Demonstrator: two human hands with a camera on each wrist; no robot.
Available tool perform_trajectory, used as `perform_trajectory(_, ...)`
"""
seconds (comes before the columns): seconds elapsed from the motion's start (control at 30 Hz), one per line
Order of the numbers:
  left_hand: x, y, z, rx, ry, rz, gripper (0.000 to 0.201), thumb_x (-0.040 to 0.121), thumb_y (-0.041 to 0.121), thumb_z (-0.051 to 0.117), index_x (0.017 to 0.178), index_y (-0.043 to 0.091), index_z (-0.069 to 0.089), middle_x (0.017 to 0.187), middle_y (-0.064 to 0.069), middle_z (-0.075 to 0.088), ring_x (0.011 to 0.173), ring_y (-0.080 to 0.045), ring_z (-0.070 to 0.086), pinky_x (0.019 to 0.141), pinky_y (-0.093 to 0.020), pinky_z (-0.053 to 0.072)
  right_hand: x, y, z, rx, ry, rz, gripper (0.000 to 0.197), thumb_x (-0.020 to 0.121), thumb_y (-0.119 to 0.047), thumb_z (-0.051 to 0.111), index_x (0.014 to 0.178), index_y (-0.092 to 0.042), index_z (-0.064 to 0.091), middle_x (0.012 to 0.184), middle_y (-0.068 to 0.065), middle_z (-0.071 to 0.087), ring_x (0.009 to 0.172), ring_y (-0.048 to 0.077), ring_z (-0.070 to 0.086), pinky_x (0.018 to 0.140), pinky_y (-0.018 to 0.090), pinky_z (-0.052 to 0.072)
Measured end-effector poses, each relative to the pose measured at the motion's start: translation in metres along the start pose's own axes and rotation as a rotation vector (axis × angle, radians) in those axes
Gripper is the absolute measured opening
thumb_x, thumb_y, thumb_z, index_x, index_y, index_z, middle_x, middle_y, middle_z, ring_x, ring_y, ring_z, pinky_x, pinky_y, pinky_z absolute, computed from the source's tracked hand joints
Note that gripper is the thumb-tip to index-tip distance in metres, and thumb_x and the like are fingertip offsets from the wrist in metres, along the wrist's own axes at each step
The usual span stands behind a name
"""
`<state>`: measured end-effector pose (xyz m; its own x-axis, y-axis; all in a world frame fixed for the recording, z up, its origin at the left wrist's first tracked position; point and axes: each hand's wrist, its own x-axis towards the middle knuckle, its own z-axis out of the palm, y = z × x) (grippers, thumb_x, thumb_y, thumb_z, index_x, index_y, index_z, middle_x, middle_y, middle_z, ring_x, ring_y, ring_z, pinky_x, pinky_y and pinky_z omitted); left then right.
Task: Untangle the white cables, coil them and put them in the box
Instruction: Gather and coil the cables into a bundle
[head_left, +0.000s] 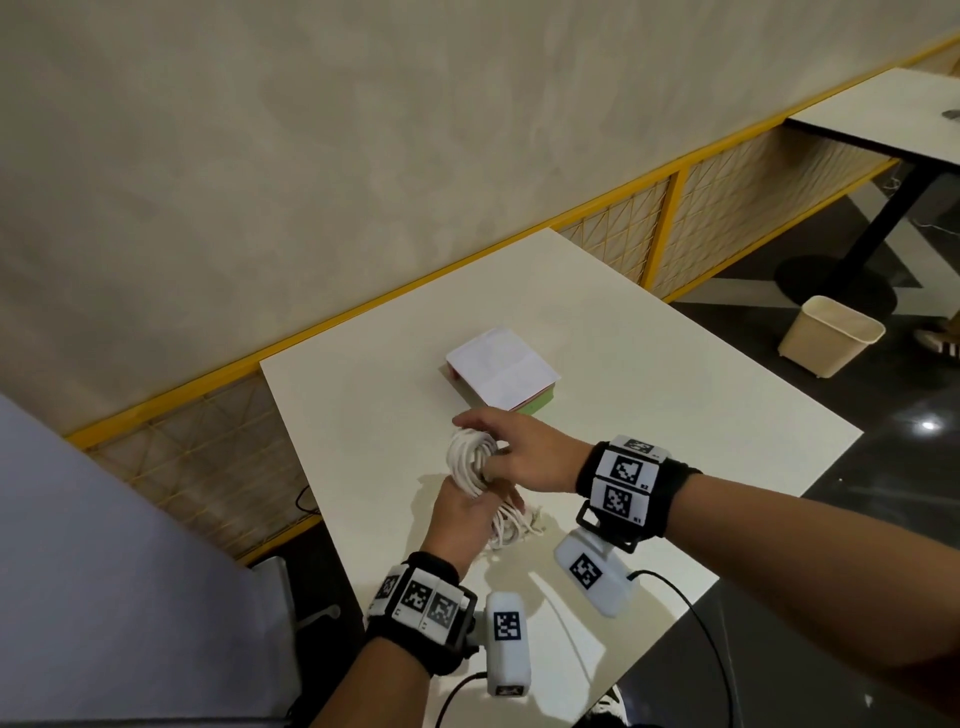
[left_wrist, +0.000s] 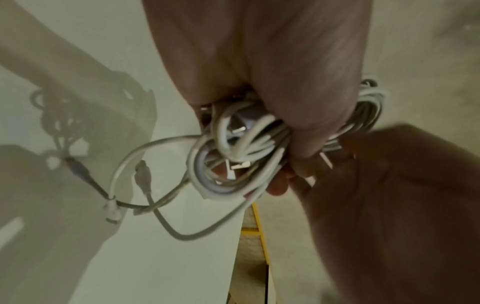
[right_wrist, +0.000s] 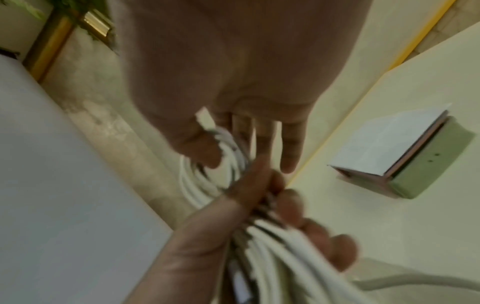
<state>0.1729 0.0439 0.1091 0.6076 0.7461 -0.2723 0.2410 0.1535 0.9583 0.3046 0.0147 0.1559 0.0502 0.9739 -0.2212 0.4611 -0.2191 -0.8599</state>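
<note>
While left hand (head_left: 460, 514) grips white cables (head_left: 470, 460), right hand (head_left: 524, 457) pinches coil, closed box (head_left: 501, 371) beyond, bin (head_left: 826, 335) on floor

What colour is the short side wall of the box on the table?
Green. The box shows it best in the right wrist view, under its white lid.

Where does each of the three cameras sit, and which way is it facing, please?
Head: worn on the head, looking down at the table, box, both hands and forearms.
Left wrist: along the left hand gripping white cables.
Right wrist: along the right hand, toward both hands on the cables.
All three share the cables.
</note>
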Motion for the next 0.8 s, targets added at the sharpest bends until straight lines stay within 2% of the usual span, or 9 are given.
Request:
perform_trajectory(0.13,0.001,-0.004,-0.003,-0.216,0.211,-0.067,0.016,0.092,0.018,0.061,0.079,0.013,0.067,0.068,-0.005,0.071,0.067,-0.022,0.067,0.064,-0.03,0.053,-0.008,0.027,-0.004,0.033,-0.229,0.089,0.092,0.077,-0.012,0.071,0.148,-0.019,0.013,0.149,0.003,0.036,0.137,0.014,0.032,0.111,0.034,0.031)
perform_trajectory(0.2,0.002,0.0,-0.001,-0.334,0.239,-0.099,0.026,0.093,0.021,0.059,0.072,0.008,0.065,0.064,-0.008,0.068,0.065,-0.027,0.066,0.07,-0.038,0.053,-0.012,0.041,0.006,-0.053,-0.34,0.122,0.099,0.07,-0.029,0.078,0.147,-0.026,0.015,0.148,-0.001,0.038,0.136,0.012,0.035,0.113,0.035,0.029)
perform_trajectory(0.27,0.004,0.007,0.002,-0.48,0.224,-0.114,0.031,0.095,0.019,0.055,0.068,0.006,0.059,0.057,-0.008,0.062,0.054,-0.023,0.062,0.062,-0.036,0.052,-0.013,0.05,0.018,-0.089,-0.338,0.109,0.077,0.072,-0.034,0.076,0.136,-0.022,0.036,0.136,-0.002,0.052,0.124,0.014,0.048,0.108,0.033,0.036)
perform_trajectory(0.37,0.003,0.018,0.004,-0.616,0.18,-0.122,0.031,0.097,0.021,0.052,0.068,0.008,0.052,0.052,-0.004,0.055,0.047,-0.018,0.059,0.05,-0.028,0.049,-0.011,0.051,0.03,-0.044,-0.249,0.095,0.03,0.086,-0.033,0.06,0.105,-0.009,0.062,0.106,0.009,0.069,0.098,0.018,0.061,0.096,0.031,0.044)
perform_trajectory(0.43,0.003,0.021,0.003,-0.664,0.136,-0.101,0.035,0.097,0.024,0.05,0.065,0.01,0.057,0.057,-0.007,0.061,0.062,-0.024,0.068,0.06,-0.032,0.053,-0.011,0.05,0.035,-0.025,-0.24,0.073,0.027,0.089,-0.038,0.051,0.087,-0.014,0.063,0.085,0.01,0.069,0.079,0.014,0.063,0.087,0.03,0.05)
perform_trajectory(0.53,0.002,0.024,0.003,-0.712,0.087,-0.078,0.04,0.097,0.023,0.045,0.069,0.006,0.068,0.083,-0.019,0.074,0.088,-0.031,0.072,0.082,-0.037,0.056,-0.011,0.052,0.036,0.022,-0.21,0.058,0.024,0.095,-0.035,0.047,0.072,-0.029,0.055,0.061,-0.007,0.058,0.054,0.005,0.056,0.068,0.023,0.049)
perform_trajectory(0.6,0.002,0.026,0.004,-0.724,0.089,-0.092,0.029,0.096,0.019,0.048,0.083,-0.003,0.061,0.082,-0.019,0.074,0.08,-0.029,0.073,0.074,-0.034,0.059,-0.011,0.052,0.034,0.05,-0.253,0.087,0.026,0.094,-0.037,0.046,0.073,-0.025,0.055,0.059,-0.001,0.05,0.05,0.011,0.054,0.061,0.024,0.049)
perform_trajectory(0.7,0.002,0.025,0.003,-0.708,0.135,-0.108,0.017,0.095,0.013,0.051,0.086,0.002,0.06,0.067,-0.011,0.071,0.062,-0.023,0.07,0.067,-0.035,0.059,-0.011,0.054,0.03,0.009,-0.308,0.128,0.032,0.091,-0.045,0.046,0.074,-0.021,0.058,0.059,0.001,0.046,0.05,0.015,0.048,0.06,0.026,0.046)
perform_trajectory(0.8,0.003,0.026,0.001,-0.747,0.156,-0.103,0.015,0.095,0.011,0.051,0.088,0.003,0.06,0.062,-0.01,0.068,0.058,-0.023,0.069,0.068,-0.037,0.059,-0.011,0.052,0.028,-0.03,-0.339,0.114,0.043,0.092,-0.049,0.041,0.066,-0.018,0.054,0.057,-0.001,0.048,0.054,0.017,0.045,0.064,0.029,0.045)
